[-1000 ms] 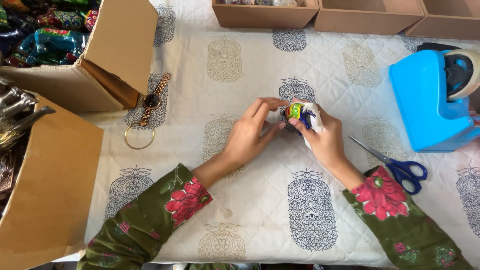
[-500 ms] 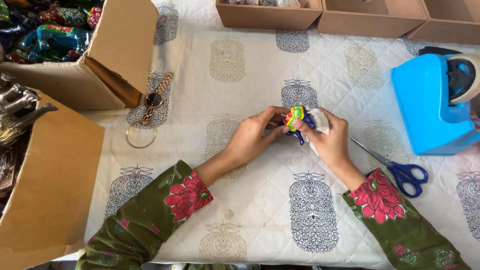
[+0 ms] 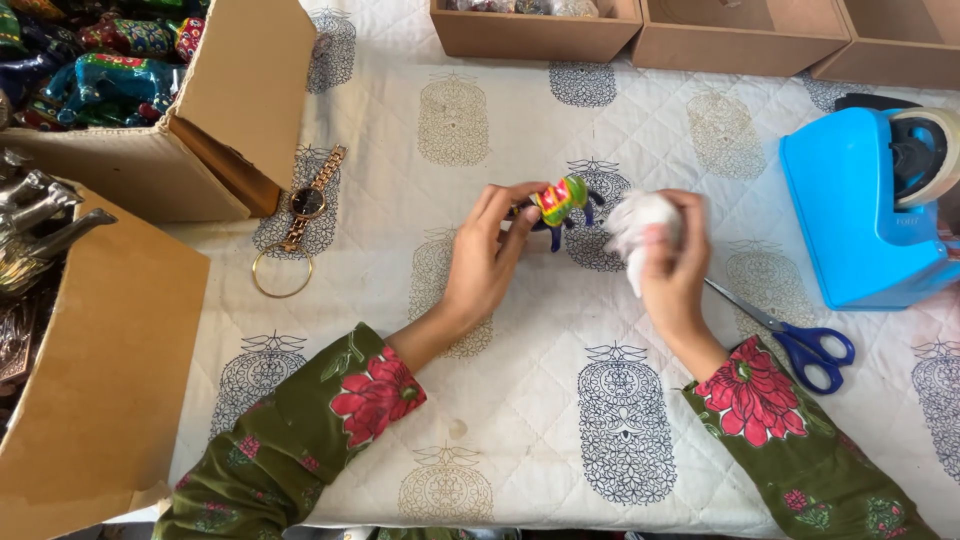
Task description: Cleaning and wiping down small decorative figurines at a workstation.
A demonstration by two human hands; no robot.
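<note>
Quilted white cloth with printed motifs (image 3: 520,400) covers the work surface beneath both hands. Open cardboard boxes (image 3: 150,170) sit far out beyond the left hand, and a blue tape dispenser (image 3: 860,210) stands past the right. The left hand (image 3: 485,260) pinches a small painted animal figurine (image 3: 560,200), held just above the cloth. The right hand (image 3: 670,265) closes around crumpled white tissue (image 3: 635,220), close beside the figurine. Blue-handled scissors (image 3: 800,340) lie just right of that wrist.
</note>
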